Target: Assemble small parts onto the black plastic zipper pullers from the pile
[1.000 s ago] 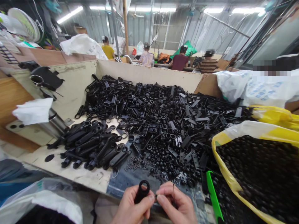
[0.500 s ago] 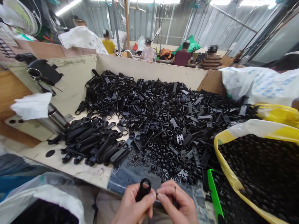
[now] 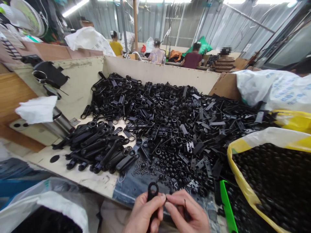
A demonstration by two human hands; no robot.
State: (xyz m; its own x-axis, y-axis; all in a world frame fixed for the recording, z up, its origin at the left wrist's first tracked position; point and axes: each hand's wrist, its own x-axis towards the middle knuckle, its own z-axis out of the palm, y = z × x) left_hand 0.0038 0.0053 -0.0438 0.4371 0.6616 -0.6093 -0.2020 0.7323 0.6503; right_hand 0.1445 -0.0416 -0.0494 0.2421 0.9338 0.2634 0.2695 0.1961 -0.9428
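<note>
- A pale bench (image 3: 104, 181) with raised board sides fills the middle of the frame; a dark blue mat (image 3: 127, 191) covers its near edge at lower centre.
- Heaped across it is a wide pile of black parts (image 3: 155, 113): ringed pieces at left and centre, flat strips toward the right.
- Longer black handles (image 3: 97, 145) lie bunched left of centre; small screws (image 3: 143, 167) and silver pins (image 3: 192, 185) are scattered near the mat.
- Behind, a corrugated metal wall (image 3: 218, 29) stands beneath tube lights (image 3: 75, 8); a fan (image 3: 32, 18) is at upper left, and several people sit along the top centre.
- At right, an open yellow-and-white bag (image 3: 236, 173) holds many small, round black pieces; just left of it, a green-edged container (image 3: 228, 207) holds dark parts.
- At lower left, an open white bag (image 3: 55, 204) holds something black, too dark to make out.
- At bottom centre, the left hand (image 3: 147, 209) grasps a ring-ended black piece (image 3: 153, 188), ring upward.
- Beside it, the right hand (image 3: 189, 210) is curled around a thin dark tool (image 3: 186, 211), its fingertips meeting the left thumb; whatever is pinched there is too small to identify.
</note>
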